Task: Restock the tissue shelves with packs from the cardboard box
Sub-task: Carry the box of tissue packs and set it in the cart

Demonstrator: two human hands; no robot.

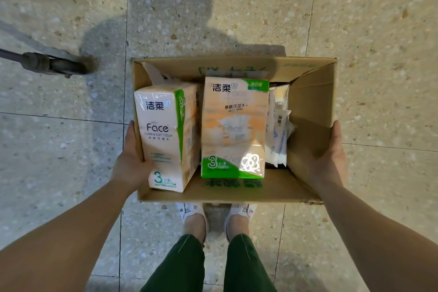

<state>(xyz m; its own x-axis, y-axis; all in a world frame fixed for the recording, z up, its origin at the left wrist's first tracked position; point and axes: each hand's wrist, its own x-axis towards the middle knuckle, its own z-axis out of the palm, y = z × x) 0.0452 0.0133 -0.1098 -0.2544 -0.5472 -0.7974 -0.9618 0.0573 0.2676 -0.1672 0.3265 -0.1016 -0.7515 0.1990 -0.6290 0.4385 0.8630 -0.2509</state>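
Brown cardboard box [310,102], top open, held above a speckled terrazzo floor [237,7] with thin dark joint lines. Left hand [131,161] flat against the box's left outer wall, thumb over the rim and touching the nearest pack. Right hand [329,159] pressed on the right outer wall, thumb lying along the flap edge. Hands well apart, one on each side, clamping the box between them; bare forearms run in from the lower corners.

Inside, left: peach and white tissue pack [163,135], green stripe down its edge, printed "Face" and a large "3", leaning against the left wall, its near end riding over the front rim. Centre: second tissue pack [233,125], peach with a green band at the near end and a green tab at the far corner, face up, glare on the wrap. Just beside it on the right: a clutch of slim white packets [279,135] standing on edge; print too small to read. Right part of the box shows bare cardboard wall. Green lettering on the inner flaps, partly hidden.

Below the box: white shoes [194,213] and dark green trousers [180,265], feet side by side. Far left on the floor: grey metal caster and rod [47,64], well apart from the box. Person's shadow falls across the tiles beyond the box.
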